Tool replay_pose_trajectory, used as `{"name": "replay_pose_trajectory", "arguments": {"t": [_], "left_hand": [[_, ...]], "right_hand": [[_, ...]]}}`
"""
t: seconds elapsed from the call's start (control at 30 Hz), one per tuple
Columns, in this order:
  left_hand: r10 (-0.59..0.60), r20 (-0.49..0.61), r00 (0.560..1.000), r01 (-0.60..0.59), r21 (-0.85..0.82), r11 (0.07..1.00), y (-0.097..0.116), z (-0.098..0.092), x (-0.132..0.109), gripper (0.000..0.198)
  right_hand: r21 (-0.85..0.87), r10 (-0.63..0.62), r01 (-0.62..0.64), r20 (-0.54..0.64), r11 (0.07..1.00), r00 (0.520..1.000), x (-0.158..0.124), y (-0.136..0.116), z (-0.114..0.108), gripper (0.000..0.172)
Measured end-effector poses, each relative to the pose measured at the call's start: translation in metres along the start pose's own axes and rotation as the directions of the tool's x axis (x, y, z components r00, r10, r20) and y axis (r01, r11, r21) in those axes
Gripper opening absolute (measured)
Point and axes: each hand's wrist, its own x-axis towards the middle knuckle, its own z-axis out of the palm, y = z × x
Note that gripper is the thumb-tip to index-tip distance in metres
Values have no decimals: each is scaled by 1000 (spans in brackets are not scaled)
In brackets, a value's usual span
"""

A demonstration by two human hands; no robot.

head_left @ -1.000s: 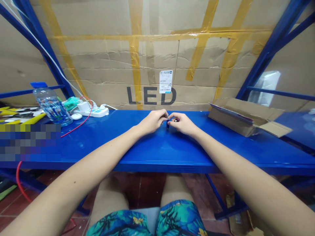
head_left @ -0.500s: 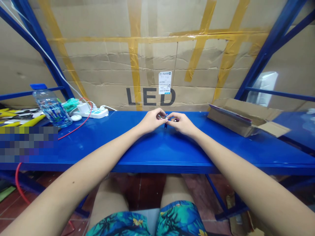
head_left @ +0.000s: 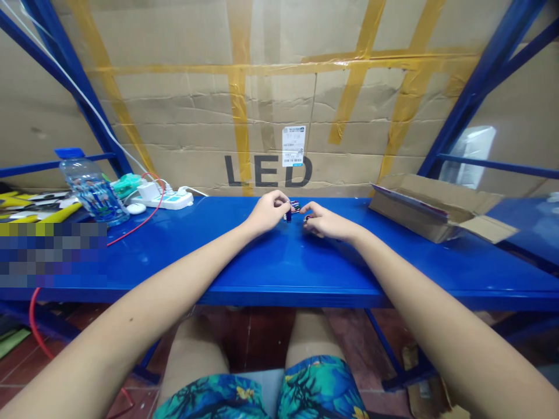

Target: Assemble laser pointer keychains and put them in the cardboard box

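Above the far middle of the blue table [head_left: 271, 265], my left hand [head_left: 267, 213] pinches a small shiny multicoloured piece [head_left: 296, 206]. A dark purple part [head_left: 289, 216] hangs below its fingertips; its exact kind is too small to tell. Close by on the right is my right hand [head_left: 331, 223], its index finger stretched toward that piece. Its other fingers are curled round a small shiny dark-red and metallic thing [head_left: 308, 218], mostly hidden by the hand. A narrow gap separates the two hands.
An open cardboard box [head_left: 410, 212] stands on the right. To the left are a plastic bottle [head_left: 94, 189], a white power strip [head_left: 170, 201] and a red cable [head_left: 140, 231]. Behind the table stands a large taped carton [head_left: 187, 128], with blue frame posts [head_left: 467, 99] at the sides.
The hands, whose fingertips met at the piece, have come apart slightly. My left hand keeps the multicoloured piece, while my right hand has drawn a little down and to the right.
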Motion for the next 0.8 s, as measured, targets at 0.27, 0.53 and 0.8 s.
{"name": "replay_pose_trajectory", "arguments": {"t": [0.27,0.53,0.8], "left_hand": [[-22,147,989,33,-75,997,-5,4,0,3],[-40,260,965,63,-81,995,-2,4,-3,10],[-97,301,949,128,-85,988,-2,6,-5,4]], "right_hand": [[-144,-54,50,-26,988,998,-6,-7,-9,16],[-34,-263,261,-131,965,956,-3,-12,-7,11],[-53,-319,314,-198,948,927,1,-5,-3,21]]}}
